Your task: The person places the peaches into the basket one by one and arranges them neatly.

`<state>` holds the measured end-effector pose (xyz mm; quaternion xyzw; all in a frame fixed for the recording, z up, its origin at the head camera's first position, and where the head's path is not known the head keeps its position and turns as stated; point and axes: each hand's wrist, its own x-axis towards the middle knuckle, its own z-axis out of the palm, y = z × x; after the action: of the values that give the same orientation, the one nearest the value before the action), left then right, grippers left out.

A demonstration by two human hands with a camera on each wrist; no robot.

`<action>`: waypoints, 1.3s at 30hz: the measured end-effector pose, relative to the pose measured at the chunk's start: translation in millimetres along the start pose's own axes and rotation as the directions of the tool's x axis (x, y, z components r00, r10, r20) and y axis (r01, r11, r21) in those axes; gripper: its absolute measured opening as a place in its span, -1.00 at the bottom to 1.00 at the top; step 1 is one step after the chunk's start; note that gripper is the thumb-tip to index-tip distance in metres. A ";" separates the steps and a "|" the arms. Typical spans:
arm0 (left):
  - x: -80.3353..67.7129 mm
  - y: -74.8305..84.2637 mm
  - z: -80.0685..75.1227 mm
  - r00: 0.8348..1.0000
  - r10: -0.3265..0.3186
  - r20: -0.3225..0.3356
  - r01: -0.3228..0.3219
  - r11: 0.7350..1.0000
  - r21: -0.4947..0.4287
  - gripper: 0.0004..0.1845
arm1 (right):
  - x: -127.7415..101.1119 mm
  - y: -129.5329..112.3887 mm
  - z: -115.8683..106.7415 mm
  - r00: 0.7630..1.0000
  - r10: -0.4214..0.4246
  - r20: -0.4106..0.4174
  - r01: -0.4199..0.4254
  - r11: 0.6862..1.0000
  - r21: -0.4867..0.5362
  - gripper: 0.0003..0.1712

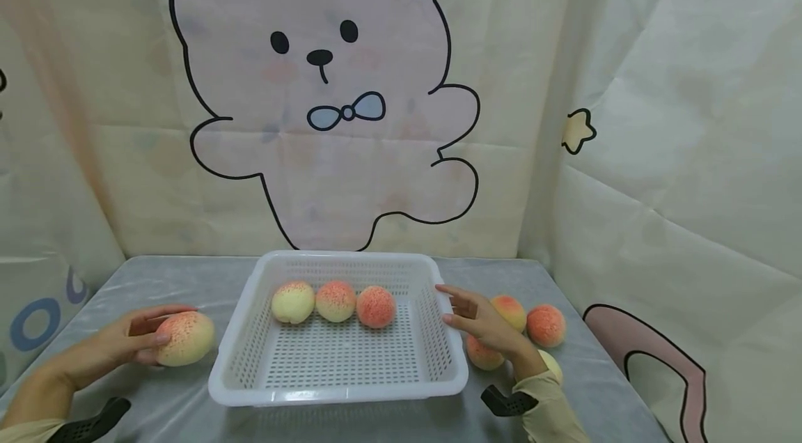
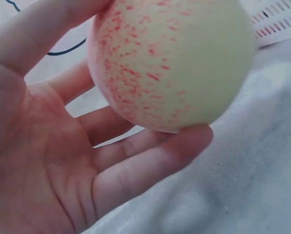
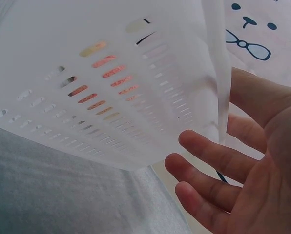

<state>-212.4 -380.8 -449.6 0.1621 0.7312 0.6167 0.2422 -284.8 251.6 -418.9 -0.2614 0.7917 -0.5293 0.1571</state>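
Hidden: the left wrist view cut the peach (image 2: 172, 63) off at the top edge; in the head view the right hand (image 1: 485, 321) covered parts of the loose peaches (image 1: 545, 324) at lower right, and one behind the sleeve showed only a sliver.
Left hand (image 1: 119, 342): fingers curled round the peach (image 1: 186, 338), gripping it at lower left on the table (image 1: 156, 276), left of the basket (image 1: 338, 387).
Peach axis: nearly round, slightly longer left to right; which way its stem end pointed could not be told.
Right hand: fingers straight and spread, holding nothing, just beside the basket's right wall (image 3: 135, 97); contact unclear.
Basket: three peaches (image 1: 335, 301) in a row along its far side.
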 end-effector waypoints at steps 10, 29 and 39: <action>-6.3 11.1 1.7 0.976 0.146 -0.162 -0.138 0.989 0.057 -0.44 | 0.3 -1.0 -0.8 1.000 -0.003 -0.012 0.003 1.000 -0.027 -0.26; 25.0 81.5 36.3 0.882 0.342 -0.323 -0.237 0.916 0.323 -0.51 | -2.5 7.2 2.0 0.999 -0.041 0.015 0.040 0.999 0.022 -0.29; 54.7 105.7 54.7 0.910 0.336 -0.241 -0.222 0.889 0.401 -0.45 | -0.2 2.5 0.5 1.000 -0.017 -0.004 0.017 1.000 -0.023 -0.27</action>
<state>-234.0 -286.7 -361.1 0.2119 0.8297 0.5164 0.0000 -285.0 252.1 -421.5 -0.2688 0.7958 -0.5220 0.1481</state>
